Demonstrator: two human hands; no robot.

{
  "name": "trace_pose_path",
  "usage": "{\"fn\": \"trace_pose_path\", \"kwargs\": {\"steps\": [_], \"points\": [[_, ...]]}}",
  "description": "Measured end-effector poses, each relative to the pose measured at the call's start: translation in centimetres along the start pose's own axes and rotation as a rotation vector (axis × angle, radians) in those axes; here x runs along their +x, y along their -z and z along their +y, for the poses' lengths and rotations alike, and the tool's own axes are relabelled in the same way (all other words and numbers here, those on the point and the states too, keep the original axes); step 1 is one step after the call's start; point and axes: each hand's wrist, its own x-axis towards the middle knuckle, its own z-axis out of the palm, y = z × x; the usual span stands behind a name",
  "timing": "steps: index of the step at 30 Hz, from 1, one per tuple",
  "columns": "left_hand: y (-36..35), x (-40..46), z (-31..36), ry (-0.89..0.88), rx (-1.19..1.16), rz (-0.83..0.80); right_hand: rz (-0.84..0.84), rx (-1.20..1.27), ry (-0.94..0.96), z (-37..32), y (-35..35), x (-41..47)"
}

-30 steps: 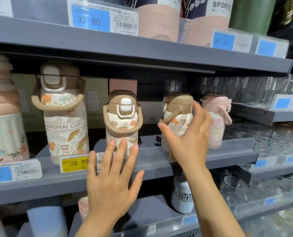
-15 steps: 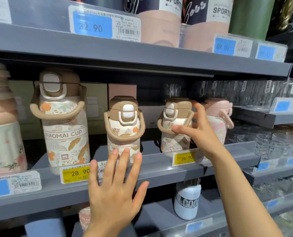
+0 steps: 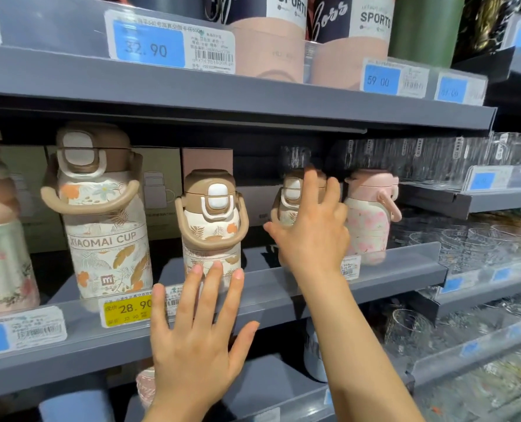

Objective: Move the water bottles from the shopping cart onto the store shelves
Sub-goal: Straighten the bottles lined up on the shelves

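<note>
Right hand (image 3: 311, 236) has shifted over the small brown-lidded bottle (image 3: 288, 199), fingers curled around its front, bottle upright on middle shelf (image 3: 375, 278) left of pink bottle (image 3: 369, 217). Left hand (image 3: 198, 339) open, fingers spread, holding nothing, near shelf edge.

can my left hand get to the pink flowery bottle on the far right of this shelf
Probably not directly: the right hand and its forearm cross between the left hand and the pink bottle.
</note>
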Motion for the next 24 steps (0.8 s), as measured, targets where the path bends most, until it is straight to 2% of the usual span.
{"fn": "trace_pose_path", "kwargs": {"steps": [2, 4, 7, 10, 12, 21, 24], "points": [[0.0, -0.1, -0.1, -0.003, -0.010, -0.003, -0.004, 0.072, 0.040, 1.1, -0.2, 0.6], [0.0, 0.0, -0.1, 0.003, -0.014, -0.003, -0.040, 0.243, 0.098, 2.7, 0.2, 1.1], [0.0, 0.0, 0.0, 0.006, 0.000, 0.009, -0.193, 0.545, 0.144, 4.8, 1.5, 2.2], [-0.1, -0.1, 0.0, 0.006, 0.005, 0.026, -0.376, 0.668, 0.192, 6.0, 2.1, 3.3], [-0.2, -0.1, 0.1, 0.009, 0.007, 0.038, -0.442, 0.710, 0.198, 6.4, 2.0, 3.8], [-0.3, -0.1, 0.1, 0.009, 0.023, 0.055, -0.402, 0.715, 0.243, 6.9, 1.0, 3.2], [-0.3, -0.2, 0.2, 0.007, 0.027, 0.060, -0.337, 0.704, 0.279, 7.6, 1.6, 1.9]]}}
